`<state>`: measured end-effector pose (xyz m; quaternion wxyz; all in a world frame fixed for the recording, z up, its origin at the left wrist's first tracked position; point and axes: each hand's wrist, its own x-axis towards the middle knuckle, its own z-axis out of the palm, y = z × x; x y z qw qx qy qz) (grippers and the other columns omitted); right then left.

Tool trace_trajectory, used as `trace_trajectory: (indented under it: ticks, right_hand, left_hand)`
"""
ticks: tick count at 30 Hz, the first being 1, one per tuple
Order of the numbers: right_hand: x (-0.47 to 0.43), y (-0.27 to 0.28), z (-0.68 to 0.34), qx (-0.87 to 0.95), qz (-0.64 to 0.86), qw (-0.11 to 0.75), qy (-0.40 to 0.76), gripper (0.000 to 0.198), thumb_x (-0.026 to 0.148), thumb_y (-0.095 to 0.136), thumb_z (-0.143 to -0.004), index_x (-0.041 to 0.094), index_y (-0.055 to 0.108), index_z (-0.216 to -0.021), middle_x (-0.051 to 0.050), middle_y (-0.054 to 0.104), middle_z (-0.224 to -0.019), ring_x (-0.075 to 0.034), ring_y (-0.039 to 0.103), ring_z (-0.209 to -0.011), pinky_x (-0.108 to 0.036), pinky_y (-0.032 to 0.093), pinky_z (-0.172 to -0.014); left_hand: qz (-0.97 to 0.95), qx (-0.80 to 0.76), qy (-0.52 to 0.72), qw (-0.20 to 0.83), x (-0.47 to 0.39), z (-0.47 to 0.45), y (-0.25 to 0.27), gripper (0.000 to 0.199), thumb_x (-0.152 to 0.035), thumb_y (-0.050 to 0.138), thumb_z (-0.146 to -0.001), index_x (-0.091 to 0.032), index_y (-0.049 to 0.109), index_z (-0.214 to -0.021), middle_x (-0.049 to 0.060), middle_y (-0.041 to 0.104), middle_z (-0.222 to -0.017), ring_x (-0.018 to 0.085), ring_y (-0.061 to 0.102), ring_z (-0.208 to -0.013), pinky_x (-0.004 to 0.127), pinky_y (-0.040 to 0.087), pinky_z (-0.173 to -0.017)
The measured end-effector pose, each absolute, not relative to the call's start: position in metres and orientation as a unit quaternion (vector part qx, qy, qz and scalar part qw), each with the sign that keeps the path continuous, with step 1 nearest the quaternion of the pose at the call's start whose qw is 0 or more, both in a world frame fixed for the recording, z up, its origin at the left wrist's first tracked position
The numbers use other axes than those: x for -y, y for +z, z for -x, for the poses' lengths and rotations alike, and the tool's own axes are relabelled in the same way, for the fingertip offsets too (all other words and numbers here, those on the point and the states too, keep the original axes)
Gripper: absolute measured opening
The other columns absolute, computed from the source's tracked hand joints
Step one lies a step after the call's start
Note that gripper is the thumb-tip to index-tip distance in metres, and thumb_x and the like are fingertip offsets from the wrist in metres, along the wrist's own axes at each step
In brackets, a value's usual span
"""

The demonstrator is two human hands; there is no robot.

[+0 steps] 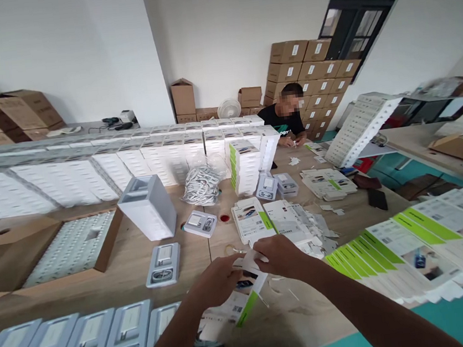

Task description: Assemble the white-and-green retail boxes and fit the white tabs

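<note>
A white and green printed carton point(246, 300) is held low over the table between my two hands. My left hand point(221, 279) is closed on its left upper edge. At its top, the fingers of my right hand point(276, 254) pinch a white flap point(250, 261) of the carton. Just beyond my hands lie flat printed cartons point(251, 218). To the left, a grey tray with a charger and a coiled cable point(163, 265) rests on the wood. Part of the carton's lower left is hidden behind my left forearm.
Filled trays point(125, 339) line the near left edge; green-striped cartons point(416, 252) fan out at right. An open brown box point(73, 250), stacked trays point(147, 208) and a bag of cables point(201, 185) stand beyond. Across the table, a person point(285, 114) handles something small beside white carton rows point(163, 159).
</note>
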<state>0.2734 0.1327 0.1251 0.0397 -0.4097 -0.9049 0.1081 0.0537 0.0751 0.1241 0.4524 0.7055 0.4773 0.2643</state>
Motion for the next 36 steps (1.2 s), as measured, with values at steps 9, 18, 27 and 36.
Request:
trace_trajectory:
  ticks: [9, 18, 27, 36]
  right_hand:
    - [-0.136, 0.12, -0.296, 0.772, 0.332, 0.059, 0.539, 0.023, 0.037, 0.058, -0.085, 0.018, 0.07, -0.08, 0.004, 0.058, -0.061, -0.009, 0.05, -0.053, -0.02, 0.036, -0.049]
    - [-0.133, 0.114, -0.299, 0.616, 0.301, 0.048, 0.726, 0.042, 0.053, 0.052, -0.087, 0.015, 0.068, -0.079, -0.001, 0.061, -0.069, -0.011, 0.058, -0.056, -0.02, 0.045, -0.046]
    - [-0.137, 0.063, -0.295, 0.745, 0.389, 0.054, 0.539, 0.012, 0.017, 0.057, -0.076, 0.019, 0.068, -0.081, 0.005, 0.059, -0.06, -0.01, 0.055, -0.055, -0.02, 0.041, -0.053]
    - [-0.15, 0.006, -0.298, 0.744, 0.528, 0.123, 0.391, 0.013, 0.01, 0.06, -0.073, 0.015, 0.07, -0.08, -0.007, 0.07, -0.079, -0.022, 0.063, -0.085, -0.032, 0.042, -0.076]
  left_hand:
    - [-0.771, -0.512, 0.17, 0.34, -0.078, -0.05, 0.117, 0.035, -0.032, 0.046, -0.092, -0.029, 0.068, -0.119, 0.007, 0.076, -0.101, 0.029, 0.068, -0.093, 0.034, 0.046, -0.078]
    - [-0.764, -0.472, 0.177, 0.402, -0.079, -0.046, 0.121, 0.029, -0.034, 0.047, -0.093, -0.027, 0.071, -0.106, 0.005, 0.076, -0.098, 0.023, 0.068, -0.087, 0.028, 0.046, -0.073]
    - [-0.754, -0.494, 0.181, 0.394, -0.075, -0.038, 0.109, 0.025, -0.031, 0.051, -0.09, -0.027, 0.071, -0.105, 0.004, 0.075, -0.099, 0.025, 0.067, -0.094, 0.03, 0.045, -0.082]
    - [-0.573, -0.509, 0.308, 0.564, -0.08, -0.028, 0.091, 0.029, -0.034, 0.061, -0.083, -0.02, 0.072, -0.106, 0.007, 0.075, -0.107, 0.03, 0.066, -0.104, 0.039, 0.05, -0.092]
